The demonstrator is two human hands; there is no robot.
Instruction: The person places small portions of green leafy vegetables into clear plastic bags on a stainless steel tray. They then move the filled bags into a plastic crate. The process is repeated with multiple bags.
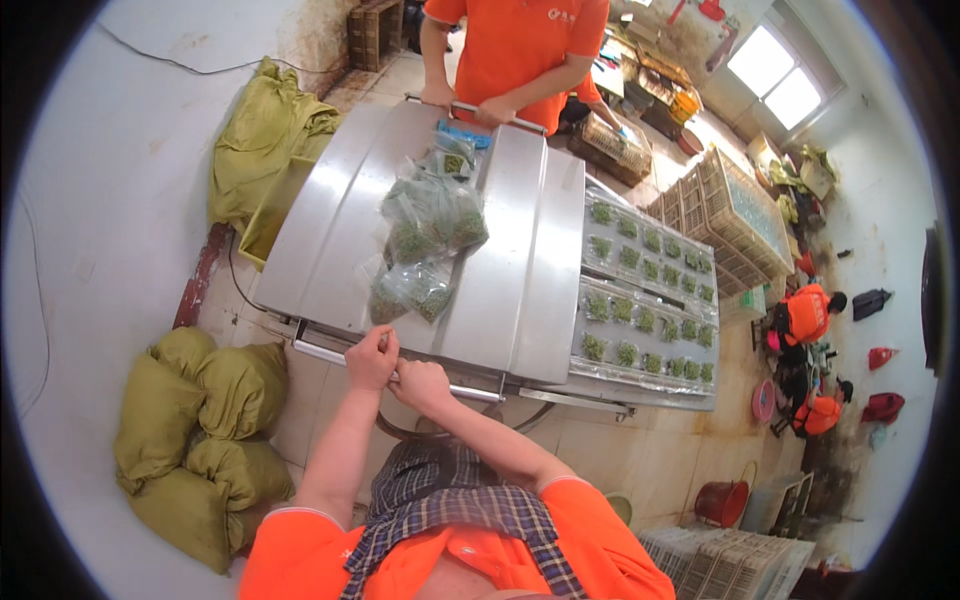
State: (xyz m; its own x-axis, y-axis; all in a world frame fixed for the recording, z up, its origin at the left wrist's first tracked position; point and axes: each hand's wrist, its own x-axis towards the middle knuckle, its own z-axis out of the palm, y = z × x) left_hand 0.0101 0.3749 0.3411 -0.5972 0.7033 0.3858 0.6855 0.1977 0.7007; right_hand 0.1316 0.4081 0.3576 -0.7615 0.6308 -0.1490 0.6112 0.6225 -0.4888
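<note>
My left hand (372, 358) is closed in a fist over the metal bar (462, 391) along the near side of a steel machine. Close beside it, my right hand (421, 384) is also closed, its fingertips reaching toward the left hand. What the fingers hold is hidden; I cannot tell whether they wrap the bar. Just beyond, clear bags of green produce (425, 225) lie piled on the steel lid (520, 250). To the right, flat clear packs of the same produce (645, 322) lie in rows on the machine's bed (585, 372).
Across the machine a person in orange (525, 50) grips the lid's far handle (525, 123). Stuffed green sacks (190, 430) lie at left. Stacked crates (735, 215) stand at right, more crates (735, 560) at lower right. Two people (808, 312) work farther right.
</note>
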